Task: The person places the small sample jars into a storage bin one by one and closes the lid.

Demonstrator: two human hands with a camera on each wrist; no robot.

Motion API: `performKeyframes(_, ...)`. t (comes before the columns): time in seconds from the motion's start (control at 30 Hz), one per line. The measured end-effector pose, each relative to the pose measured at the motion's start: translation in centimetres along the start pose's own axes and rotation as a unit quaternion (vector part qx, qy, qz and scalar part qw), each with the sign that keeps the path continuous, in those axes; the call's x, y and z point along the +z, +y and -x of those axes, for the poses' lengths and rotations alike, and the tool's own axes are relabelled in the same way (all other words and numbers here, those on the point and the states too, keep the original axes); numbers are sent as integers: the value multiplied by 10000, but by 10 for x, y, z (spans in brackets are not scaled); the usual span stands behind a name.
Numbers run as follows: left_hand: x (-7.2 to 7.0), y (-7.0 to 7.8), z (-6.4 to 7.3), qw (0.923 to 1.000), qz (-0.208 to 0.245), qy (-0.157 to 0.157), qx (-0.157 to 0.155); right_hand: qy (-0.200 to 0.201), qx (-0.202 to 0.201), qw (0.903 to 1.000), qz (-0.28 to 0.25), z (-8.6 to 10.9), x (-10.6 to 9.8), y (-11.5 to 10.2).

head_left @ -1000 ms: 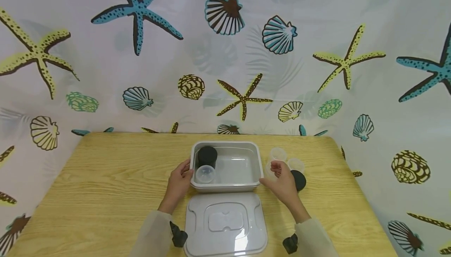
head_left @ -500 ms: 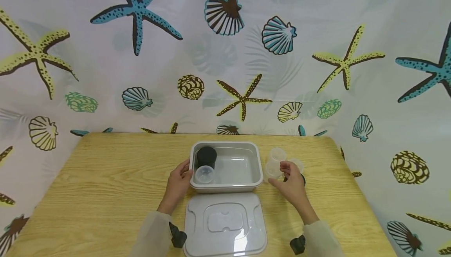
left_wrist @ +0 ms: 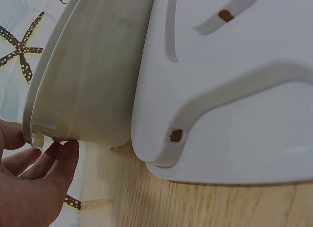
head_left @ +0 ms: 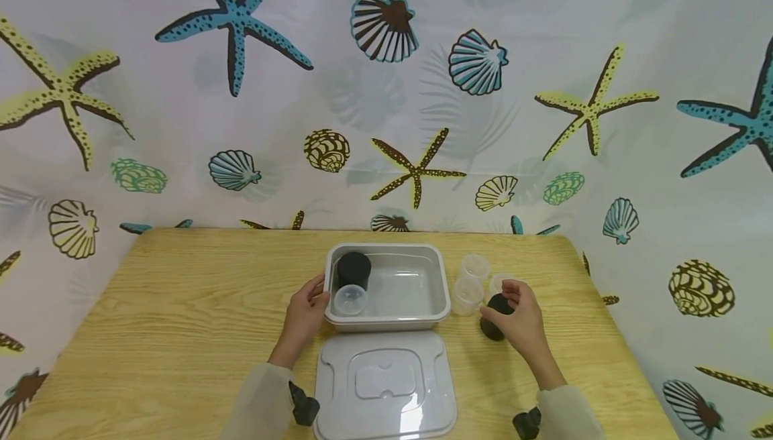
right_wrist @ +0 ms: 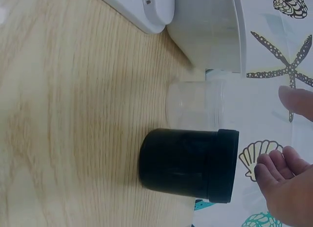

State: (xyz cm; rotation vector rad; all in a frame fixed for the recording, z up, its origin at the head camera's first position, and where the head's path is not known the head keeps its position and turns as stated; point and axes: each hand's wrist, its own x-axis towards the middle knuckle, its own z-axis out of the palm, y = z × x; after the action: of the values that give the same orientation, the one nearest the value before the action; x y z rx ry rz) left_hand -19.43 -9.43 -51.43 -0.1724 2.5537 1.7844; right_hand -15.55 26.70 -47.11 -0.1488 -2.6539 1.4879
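A white rectangular tub (head_left: 386, 324) stands on the table. My left hand (head_left: 306, 311) grips its left rim, with the thumb above and fingertips under the edge in the left wrist view. Inside, at the tub's left end, are a black lidded jar (head_left: 353, 268) and a clear jar (head_left: 350, 300). To the right of the tub, my right hand (head_left: 521, 319) hovers over another black lidded jar (head_left: 492, 329), partly covering it in the head view. The right wrist view shows this upright black jar (right_wrist: 183, 163) with my thumb and fingers apart above its lid, holding nothing.
Several clear jars stand between the tub and the right-hand black jar, including a front one (head_left: 466, 296) and a back one (head_left: 475, 265). A white lid (head_left: 386, 383) lies flat in front of the tub. A patterned curtain (head_left: 417, 91) hangs behind the table.
My right hand has left the tub's right rim and moved right, past the clear jars, to above the black jar. The left hand stays on the tub's rim.
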Motion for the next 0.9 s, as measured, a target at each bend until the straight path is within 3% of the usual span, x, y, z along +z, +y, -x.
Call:
performKeyframes(0.5,-1,0,1,10000,-7,20,-36,110,135,9998,82,2,-21,15)
performKeyframes(0.9,0,-4,-2,10000,45,-31,-36,-58,273,9995,130,3,-22,29)
